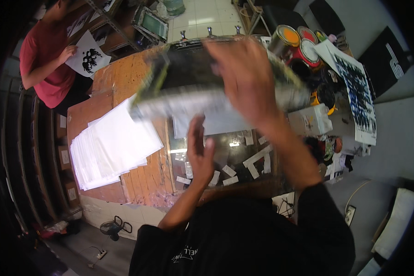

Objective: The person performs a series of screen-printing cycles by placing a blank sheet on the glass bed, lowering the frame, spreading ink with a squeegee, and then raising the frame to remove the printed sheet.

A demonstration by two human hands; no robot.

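A screen-printing frame (179, 108) with a pale near edge and dark middle is tilted up over the table, smeared by motion. My right hand (248, 78) passes across its right half, fingers toward the far side; blur hides whether they grip anything. Below the frame's near edge, my left hand (200, 154) is raised with its fingers stretched up and the thumb apart, holding nothing. Partly under the frame, a pale sheet (186, 127) lies on the dark glassy work surface (202, 145). Small white tape strips (229, 171) are stuck about that surface.
A stack of white sheets (117, 145) lies left on the wooden table (142, 184). Ink cans (287, 36) and a translucent plastic box (310, 120) crowd the right. Clamps (210, 31) line the far edge. At far left, a person in red (43, 60) holds a printed sheet (88, 55).
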